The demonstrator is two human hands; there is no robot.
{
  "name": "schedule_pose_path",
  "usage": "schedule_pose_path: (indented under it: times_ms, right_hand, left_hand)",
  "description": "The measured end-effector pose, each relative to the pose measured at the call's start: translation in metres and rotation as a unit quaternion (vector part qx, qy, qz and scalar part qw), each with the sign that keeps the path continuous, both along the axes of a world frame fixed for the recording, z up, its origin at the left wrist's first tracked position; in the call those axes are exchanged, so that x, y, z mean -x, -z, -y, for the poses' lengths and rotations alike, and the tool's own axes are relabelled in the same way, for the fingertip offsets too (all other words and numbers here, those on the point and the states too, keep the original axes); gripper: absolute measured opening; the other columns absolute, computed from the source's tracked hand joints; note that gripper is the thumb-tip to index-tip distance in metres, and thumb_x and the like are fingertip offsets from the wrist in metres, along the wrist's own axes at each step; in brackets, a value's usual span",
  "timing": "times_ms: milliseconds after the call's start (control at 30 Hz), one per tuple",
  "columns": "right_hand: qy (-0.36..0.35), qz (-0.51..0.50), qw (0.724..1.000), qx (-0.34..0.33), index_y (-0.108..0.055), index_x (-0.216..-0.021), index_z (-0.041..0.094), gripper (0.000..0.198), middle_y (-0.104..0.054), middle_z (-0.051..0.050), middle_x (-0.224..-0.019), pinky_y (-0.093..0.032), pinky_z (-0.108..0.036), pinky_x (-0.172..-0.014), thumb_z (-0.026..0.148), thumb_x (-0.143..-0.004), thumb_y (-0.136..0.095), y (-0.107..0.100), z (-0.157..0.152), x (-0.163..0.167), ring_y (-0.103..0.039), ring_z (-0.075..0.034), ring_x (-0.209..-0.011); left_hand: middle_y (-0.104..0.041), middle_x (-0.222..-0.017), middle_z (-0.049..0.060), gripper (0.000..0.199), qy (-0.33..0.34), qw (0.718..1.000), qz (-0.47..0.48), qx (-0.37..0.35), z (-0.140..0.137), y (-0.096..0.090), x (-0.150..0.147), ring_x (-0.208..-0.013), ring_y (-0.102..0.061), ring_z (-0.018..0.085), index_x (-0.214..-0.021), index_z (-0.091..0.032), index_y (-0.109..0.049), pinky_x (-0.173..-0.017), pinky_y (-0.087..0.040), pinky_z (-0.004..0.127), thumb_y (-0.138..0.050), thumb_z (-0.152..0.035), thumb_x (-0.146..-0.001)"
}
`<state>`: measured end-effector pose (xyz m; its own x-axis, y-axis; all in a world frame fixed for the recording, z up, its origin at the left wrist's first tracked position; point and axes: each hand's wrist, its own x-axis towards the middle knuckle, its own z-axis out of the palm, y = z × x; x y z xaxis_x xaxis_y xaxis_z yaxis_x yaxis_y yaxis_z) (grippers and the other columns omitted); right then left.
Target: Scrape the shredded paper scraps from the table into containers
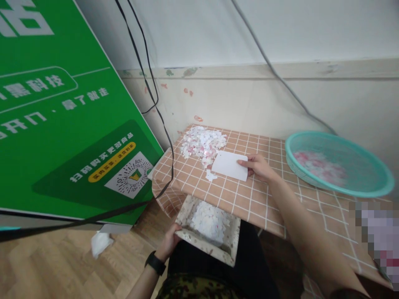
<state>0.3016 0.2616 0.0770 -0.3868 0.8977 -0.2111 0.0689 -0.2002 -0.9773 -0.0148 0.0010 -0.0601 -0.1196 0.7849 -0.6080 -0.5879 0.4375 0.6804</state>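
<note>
All lettering you can read stands on the green board (62,141) at your 10 o'clock. At its 11 o'clock, a large white character (26,18) is cut by the frame; its right part reads 占. At 10 o'clock, an outlined box (37,86) reads 黑科技, after a cut-off character. Near centre, a white line (70,104) reads 开门·拿了就走, its start cut off. At 4 o'clock you have 扫码购买更多商品 (101,158), a yellow strip (112,162) too small to read reliably, and a QR code (128,175).

White card (230,165) against paper scraps (202,142), scrap-laden speckled tray (205,246) below
</note>
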Motion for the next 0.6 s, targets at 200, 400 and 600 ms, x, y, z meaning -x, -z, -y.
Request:
schedule_pose_path:
  times_ms: [200, 400, 600]
  right_hand:
    - [0.027, 0.008, 1.0, -0.011, -0.066, -0.077, 0.012, 0.034, -0.066, -0.005, -0.064, -0.048, -0.02, -0.039, 0.04, -0.065, -0.079, -0.002, 0.007, 0.006, -0.059, -0.012, -0.049]
    - [0.024, -0.002, 0.999, -0.029, -0.068, -0.086, 0.012, 0.035, -0.07, -0.008, -0.075, -0.054, -0.024, -0.045, 0.039, -0.066, -0.079, 0.0, 0.012, 0.009, -0.063, -0.014, -0.057]
    - [-0.023, 0.023, 0.998, -0.058, -0.069, -0.084, 0.011, 0.035, -0.071, -0.01, -0.077, -0.055, -0.024, -0.047, 0.04, -0.067, -0.079, 0.005, 0.017, 0.015, -0.064, -0.015, -0.057]
  left_hand:
    - [-0.067, -0.067, 0.008, 0.015, -0.012, 0.999, 0.017, -0.025, 0.012, -0.02, 0.005, -0.063, -0.06, 0.023, -0.074, -0.016, -0.067, -0.07, -0.048, 0.038, -0.062, -0.028, -0.067]
    - [-0.071, -0.077, 0.009, 0.024, -0.015, 0.998, 0.005, -0.068, 0.007, -0.028, 0.001, -0.073, -0.064, 0.024, -0.086, -0.013, -0.069, -0.07, -0.049, 0.036, -0.058, -0.024, -0.068]
    - [-0.072, -0.099, 0.009, 0.027, -0.017, 0.993, -0.022, -0.117, 0.003, -0.016, 0.002, -0.087, -0.065, 0.026, -0.093, -0.014, -0.068, -0.074, -0.05, 0.036, -0.059, -0.022, -0.068]
